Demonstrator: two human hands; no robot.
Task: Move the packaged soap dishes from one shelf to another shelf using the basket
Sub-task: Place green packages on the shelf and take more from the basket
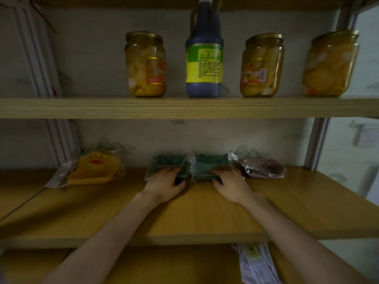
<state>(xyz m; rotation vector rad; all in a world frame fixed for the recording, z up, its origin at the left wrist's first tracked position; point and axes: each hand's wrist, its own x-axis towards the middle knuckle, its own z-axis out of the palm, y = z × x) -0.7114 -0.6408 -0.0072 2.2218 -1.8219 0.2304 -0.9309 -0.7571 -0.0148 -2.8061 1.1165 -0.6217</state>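
Note:
Two green soap dishes in clear wrap lie side by side at the back of the wooden middle shelf [205, 218]. My left hand [165, 184] grips the front of the left green dish [167, 161]. My right hand [230, 184] grips the front of the right green dish [207, 165]. A yellow duck-shaped soap dish [95, 168] in wrap sits to the left. At the right lies a pinkish packaged dish [263, 168]. No basket is in view.
The upper shelf [184, 107] holds three jars of yellow preserved fruit, such as one jar [146, 64], and a dark sauce bottle [204, 58] with a green-yellow label. A white wrapped package [254, 263] lies on the shelf below. Metal uprights [316, 144] frame the sides.

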